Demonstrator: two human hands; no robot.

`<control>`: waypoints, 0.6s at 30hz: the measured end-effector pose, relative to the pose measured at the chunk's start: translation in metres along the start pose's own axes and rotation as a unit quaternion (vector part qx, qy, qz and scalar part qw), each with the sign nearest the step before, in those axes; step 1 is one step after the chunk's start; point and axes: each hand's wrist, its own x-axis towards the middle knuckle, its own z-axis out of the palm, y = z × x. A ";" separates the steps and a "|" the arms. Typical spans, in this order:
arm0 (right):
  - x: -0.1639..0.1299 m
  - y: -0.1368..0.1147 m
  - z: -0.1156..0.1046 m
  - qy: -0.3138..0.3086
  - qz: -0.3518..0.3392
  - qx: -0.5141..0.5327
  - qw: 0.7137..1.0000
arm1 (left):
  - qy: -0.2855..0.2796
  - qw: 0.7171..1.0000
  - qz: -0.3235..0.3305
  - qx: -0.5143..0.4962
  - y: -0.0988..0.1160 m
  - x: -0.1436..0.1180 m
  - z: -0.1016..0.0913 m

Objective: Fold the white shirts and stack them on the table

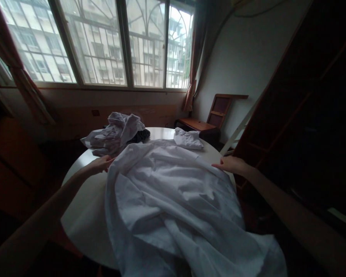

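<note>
A large white garment (173,200) lies spread and wrinkled over a round white table (80,200), its near end hanging off the front edge. My left hand (99,164) rests at the garment's far left edge, fingers pinching the cloth. My right hand (232,164) lies flat on the garment's far right edge, at the table's rim. The garment's collar end (187,139) points away from me.
A crumpled pile of pale clothes (115,132) with something dark beside it sits at the table's far side. A wooden chair (210,119) stands by the wall at the back right. Dark wooden shelving (300,115) fills the right. A barred window (103,42) spans the back.
</note>
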 end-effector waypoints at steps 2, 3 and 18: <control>-0.017 0.015 0.005 -0.062 0.008 0.040 0.997 | -0.112 0.992 -0.052 0.009 -0.007 -0.023 -0.001; -0.026 0.022 0.008 -0.097 0.001 0.076 0.992 | -0.157 0.986 -0.062 0.005 -0.010 -0.035 0.000; -0.062 0.041 0.063 -0.096 -0.006 0.406 0.909 | -0.036 0.895 -0.164 -0.413 0.008 -0.076 0.043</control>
